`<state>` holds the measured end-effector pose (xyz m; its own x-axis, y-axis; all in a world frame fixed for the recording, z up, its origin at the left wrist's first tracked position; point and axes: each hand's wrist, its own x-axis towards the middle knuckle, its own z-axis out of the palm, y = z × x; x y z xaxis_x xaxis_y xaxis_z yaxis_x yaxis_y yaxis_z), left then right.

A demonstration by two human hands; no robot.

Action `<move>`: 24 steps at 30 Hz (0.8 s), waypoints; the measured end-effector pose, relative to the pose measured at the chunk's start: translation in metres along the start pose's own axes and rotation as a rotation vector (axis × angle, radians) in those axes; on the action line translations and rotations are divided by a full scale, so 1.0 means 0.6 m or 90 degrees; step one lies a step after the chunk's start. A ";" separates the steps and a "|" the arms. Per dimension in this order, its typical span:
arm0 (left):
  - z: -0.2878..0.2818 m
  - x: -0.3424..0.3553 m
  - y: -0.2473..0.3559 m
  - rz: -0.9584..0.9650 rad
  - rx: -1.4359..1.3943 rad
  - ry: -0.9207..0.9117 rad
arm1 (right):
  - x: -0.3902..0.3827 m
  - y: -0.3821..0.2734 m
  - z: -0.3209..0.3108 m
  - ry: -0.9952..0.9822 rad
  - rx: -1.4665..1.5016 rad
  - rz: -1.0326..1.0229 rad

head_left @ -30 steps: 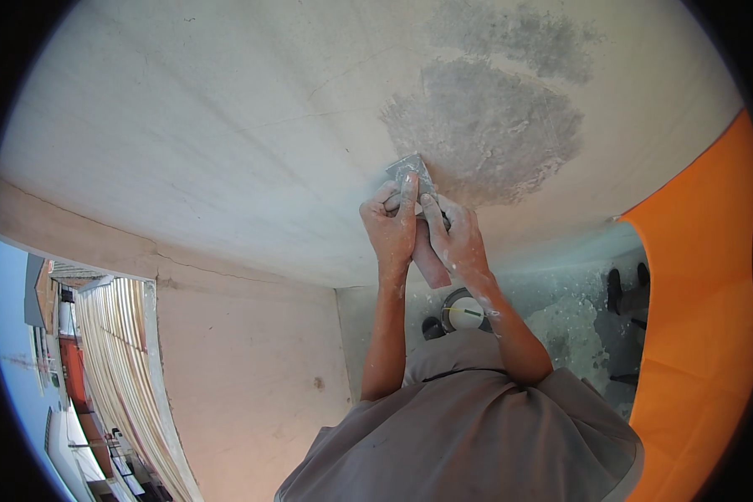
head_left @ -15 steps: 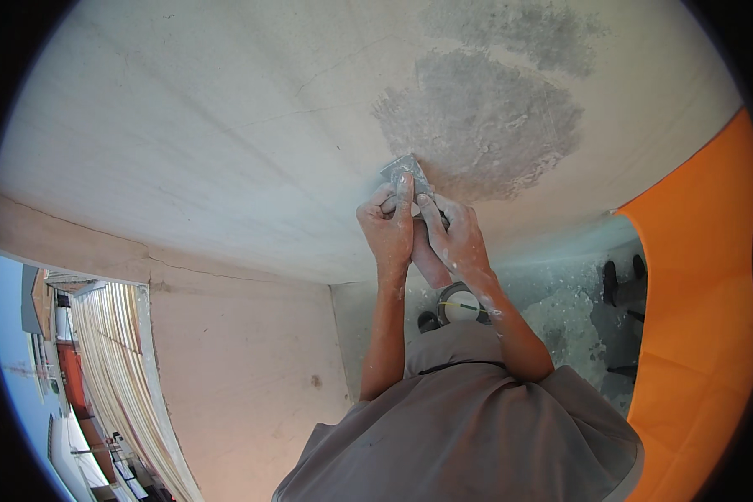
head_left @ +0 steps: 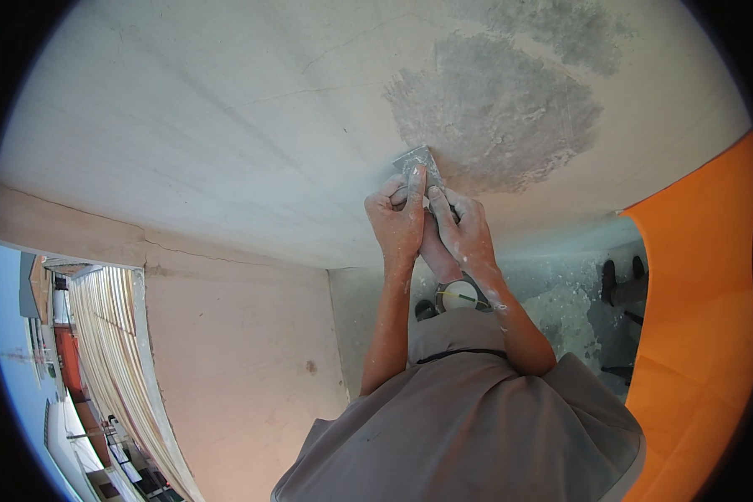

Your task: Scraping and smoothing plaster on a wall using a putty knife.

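Both my hands are on a flat-bladed scraper (head_left: 413, 156), its grey blade smeared with pale paste. The blade lies against the wall (head_left: 251, 159), at the lower left edge of a large grey rough patch (head_left: 498, 113). My left hand (head_left: 396, 224) is closed on the tool, one finger stretched along the blade. Closed beside it, my right hand (head_left: 470, 233) grips the tool with the thumb on top; the handle is mostly hidden by the fingers. White dust and specks coat both hands.
Below my hands stands a round container (head_left: 460, 294) with whitish contents and a yellow-green strip across it. An orange sheet (head_left: 694, 318) hangs at the right. Dark shoes (head_left: 608, 280) show on the paint-spotted floor (head_left: 560, 326). At left are a side wall (head_left: 243, 343) and an opening outdoors.
The patch has shifted up and right in view. My hands and the scraper shifted right and slightly up, by less, so the blade sits a little lower along the patch. Both grips look unchanged.
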<state>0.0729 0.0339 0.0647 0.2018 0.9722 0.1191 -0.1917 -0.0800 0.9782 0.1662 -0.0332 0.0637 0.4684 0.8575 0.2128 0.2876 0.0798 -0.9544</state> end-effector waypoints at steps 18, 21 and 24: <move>0.018 0.009 0.040 0.020 -0.060 0.001 | 0.017 -0.013 0.000 0.016 -0.055 -0.043; 0.021 0.017 0.073 0.025 -0.090 -0.020 | 0.015 -0.043 -0.005 0.004 -0.068 -0.049; 0.013 0.017 0.036 0.038 -0.048 -0.014 | 0.017 -0.037 0.000 0.017 -0.073 -0.028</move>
<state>0.0786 0.0405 0.0884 0.2086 0.9612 0.1807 -0.2752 -0.1196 0.9539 0.1645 -0.0262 0.0870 0.4743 0.8408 0.2611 0.4009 0.0577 -0.9143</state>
